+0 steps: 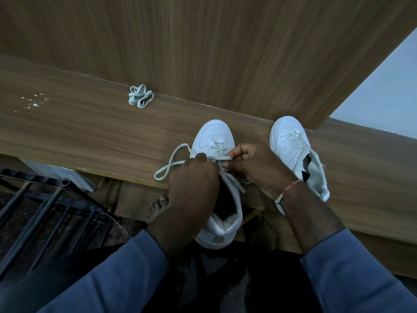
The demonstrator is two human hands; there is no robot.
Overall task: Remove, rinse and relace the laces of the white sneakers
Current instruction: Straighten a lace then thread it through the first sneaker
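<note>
Two white sneakers stand on a wooden ledge (pixel 90 132), toes pointing away. The left sneaker (pixel 214 136) hangs with its heel over the ledge's front edge. My left hand (pixel 194 177) and my right hand (pixel 255 163) both pinch its grey-white lace (pixel 171 164) above the tongue; a loop of that lace trails out to the left. The right sneaker (pixel 286 141) lies beside my right wrist, tongue flopped open, with lace in only its front eyelets. A second lace (pixel 141 99) lies bundled farther back on the ledge.
A wooden panel (pixel 203 41) rises right behind the ledge. White crumbs (pixel 33 102) dot the ledge at far left. A black metal rack (pixel 45 211) stands below left. My bare toes (pixel 158 206) show under the ledge.
</note>
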